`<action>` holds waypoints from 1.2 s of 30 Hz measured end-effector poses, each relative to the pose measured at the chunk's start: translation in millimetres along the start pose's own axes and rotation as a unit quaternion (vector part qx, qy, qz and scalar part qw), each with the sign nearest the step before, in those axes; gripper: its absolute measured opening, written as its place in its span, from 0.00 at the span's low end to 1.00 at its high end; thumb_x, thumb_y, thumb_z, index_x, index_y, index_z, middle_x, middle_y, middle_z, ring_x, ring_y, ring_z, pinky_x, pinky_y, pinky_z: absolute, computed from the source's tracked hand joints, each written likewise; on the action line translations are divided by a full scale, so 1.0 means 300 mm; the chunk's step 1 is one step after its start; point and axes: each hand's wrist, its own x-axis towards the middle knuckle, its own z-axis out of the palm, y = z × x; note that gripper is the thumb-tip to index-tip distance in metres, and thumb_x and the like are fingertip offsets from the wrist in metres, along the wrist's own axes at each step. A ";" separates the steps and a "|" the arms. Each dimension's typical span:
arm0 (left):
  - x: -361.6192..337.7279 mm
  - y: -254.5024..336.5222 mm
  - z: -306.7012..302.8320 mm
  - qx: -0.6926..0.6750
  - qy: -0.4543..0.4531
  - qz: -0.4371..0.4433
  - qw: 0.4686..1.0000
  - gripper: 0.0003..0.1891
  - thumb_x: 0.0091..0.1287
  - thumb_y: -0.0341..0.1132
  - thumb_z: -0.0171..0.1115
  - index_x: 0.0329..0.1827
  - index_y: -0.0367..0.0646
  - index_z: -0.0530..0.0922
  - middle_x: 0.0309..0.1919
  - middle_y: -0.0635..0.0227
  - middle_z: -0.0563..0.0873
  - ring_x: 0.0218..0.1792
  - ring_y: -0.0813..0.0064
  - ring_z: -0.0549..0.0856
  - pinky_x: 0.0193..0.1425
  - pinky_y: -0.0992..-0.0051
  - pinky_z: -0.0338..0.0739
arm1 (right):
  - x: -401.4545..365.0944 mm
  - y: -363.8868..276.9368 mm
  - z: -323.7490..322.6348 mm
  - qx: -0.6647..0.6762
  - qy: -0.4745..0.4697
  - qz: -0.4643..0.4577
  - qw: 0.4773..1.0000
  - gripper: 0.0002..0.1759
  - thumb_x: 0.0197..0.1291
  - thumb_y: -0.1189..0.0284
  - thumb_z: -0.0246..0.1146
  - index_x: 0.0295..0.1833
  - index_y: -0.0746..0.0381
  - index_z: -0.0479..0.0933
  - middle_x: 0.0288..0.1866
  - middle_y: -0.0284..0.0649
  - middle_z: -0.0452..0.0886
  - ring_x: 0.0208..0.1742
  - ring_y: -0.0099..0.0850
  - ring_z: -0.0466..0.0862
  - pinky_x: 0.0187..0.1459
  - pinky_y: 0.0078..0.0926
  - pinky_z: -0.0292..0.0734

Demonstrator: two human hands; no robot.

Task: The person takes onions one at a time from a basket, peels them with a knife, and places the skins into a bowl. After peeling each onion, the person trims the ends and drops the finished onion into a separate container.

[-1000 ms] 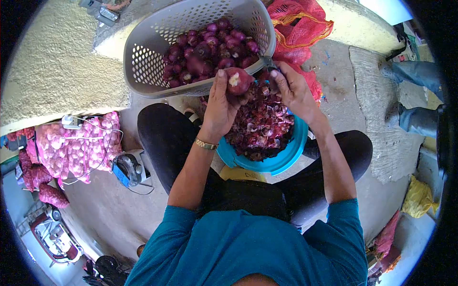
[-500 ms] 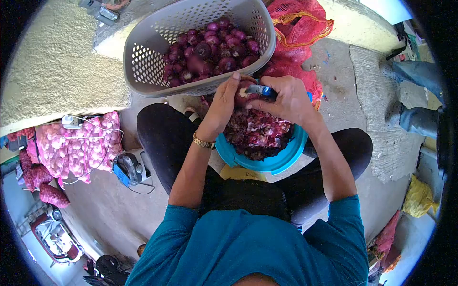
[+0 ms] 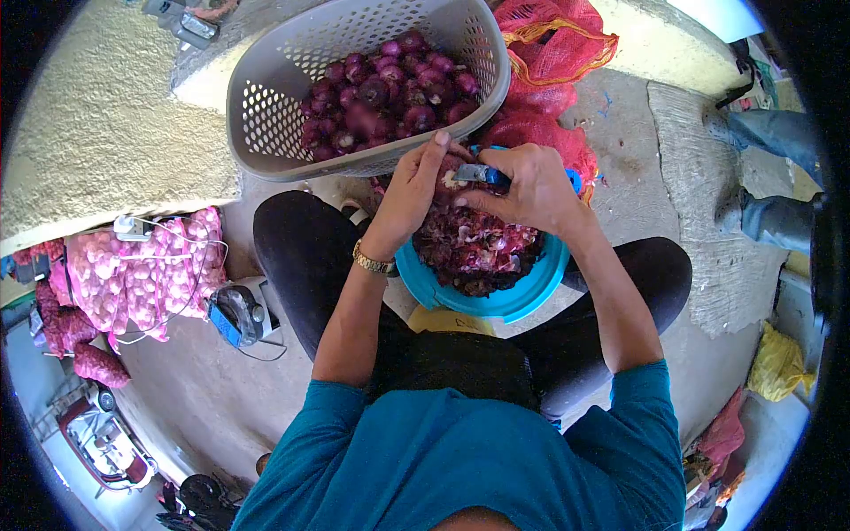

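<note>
Looking down through the head camera, I see my own lap as I sit with dark trousers and a teal shirt. My left hand [image 3: 412, 190], with a gold watch [image 3: 372, 263] at the wrist, is curled around a red onion [image 3: 452, 180]. Only a pale sliver of the onion shows between my fingers [image 3: 436, 146]. My right hand [image 3: 531, 190] is clenched on a small knife [image 3: 484, 173] with a blue grip, and its blade lies against the onion. Both hands meet over the far edge of a blue basin [image 3: 518, 301] that sits between my knees. The basin is heaped with purple onion peels [image 3: 474, 248].

Just beyond my hands, a grey perforated basket [image 3: 266, 106] tilts toward me, partly filled with dark red peeled onions [image 3: 390, 88]. Red mesh sacks [image 3: 553, 44] lie to the right of the basket, touching it.

On the concrete floor [image 3: 186, 389] to my left lies a pink mesh bag [image 3: 142, 274] of pale bulbs. Near it is a small grey and blue device [image 3: 239, 314], though I cannot tell what it is. At the far right edge, another person's legs and shoes [image 3: 766, 133] stand well apart from me, with a yellow bag [image 3: 775, 367] below them.
</note>
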 end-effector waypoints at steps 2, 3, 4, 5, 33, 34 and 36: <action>-0.004 0.010 0.002 0.004 0.009 0.005 1.000 0.29 0.79 0.56 0.43 0.46 0.35 0.81 0.32 0.71 0.82 0.33 0.84 0.77 0.40 0.82 0.74 | 0.001 0.004 0.010 0.002 0.008 -0.003 1.000 0.26 0.50 0.46 0.73 0.32 0.59 0.80 0.25 0.47 0.82 0.30 0.50 0.84 0.31 0.46 0.78; -0.009 0.022 0.002 0.001 0.001 -0.019 1.000 0.30 0.79 0.56 0.42 0.45 0.35 0.81 0.33 0.71 0.82 0.33 0.84 0.77 0.40 0.82 0.74 | 0.001 0.007 0.017 0.004 0.017 -0.006 1.000 0.25 0.50 0.46 0.73 0.32 0.59 0.80 0.25 0.47 0.82 0.30 0.50 0.84 0.31 0.45 0.78; -0.012 0.028 0.001 -0.002 -0.005 -0.043 0.999 0.31 0.79 0.57 0.41 0.45 0.35 0.81 0.33 0.70 0.82 0.33 0.83 0.77 0.39 0.81 0.74 | 0.000 0.010 0.025 0.004 0.017 -0.006 1.000 0.25 0.50 0.46 0.73 0.32 0.59 0.80 0.25 0.47 0.82 0.30 0.50 0.84 0.31 0.45 0.78; -0.014 0.028 -0.003 -0.002 -0.005 -0.043 0.999 0.31 0.79 0.57 0.41 0.45 0.35 0.81 0.33 0.70 0.82 0.33 0.83 0.77 0.39 0.81 0.74 | -0.002 0.013 0.035 0.003 0.020 -0.004 1.000 0.26 0.49 0.46 0.73 0.32 0.59 0.80 0.25 0.47 0.82 0.30 0.50 0.84 0.31 0.45 0.78; -0.012 -0.040 0.065 -0.401 0.006 0.042 0.915 0.15 0.79 0.43 0.50 0.62 0.46 0.69 0.52 0.72 0.80 0.52 0.81 0.77 0.57 0.77 0.72 | 0.014 -0.006 0.108 -0.018 0.108 0.105 0.988 0.32 0.50 0.41 0.71 0.37 0.63 0.81 0.24 0.51 0.83 0.27 0.51 0.84 0.28 0.45 0.80; -0.010 -0.040 0.066 -0.392 0.006 0.053 0.918 0.15 0.79 0.43 0.49 0.62 0.46 0.69 0.52 0.72 0.80 0.52 0.81 0.77 0.57 0.77 0.72 | 0.012 0.000 0.122 -0.019 0.107 0.104 0.989 0.32 0.50 0.41 0.71 0.37 0.63 0.81 0.24 0.51 0.83 0.27 0.51 0.84 0.28 0.45 0.80; -0.013 -0.034 0.071 -0.388 0.009 0.057 0.920 0.15 0.79 0.43 0.49 0.62 0.46 0.69 0.52 0.72 0.80 0.52 0.82 0.77 0.57 0.78 0.71 | 0.011 0.013 0.145 0.053 0.122 0.105 0.986 0.30 0.55 0.43 0.68 0.36 0.64 0.81 0.24 0.53 0.82 0.27 0.52 0.84 0.28 0.45 0.79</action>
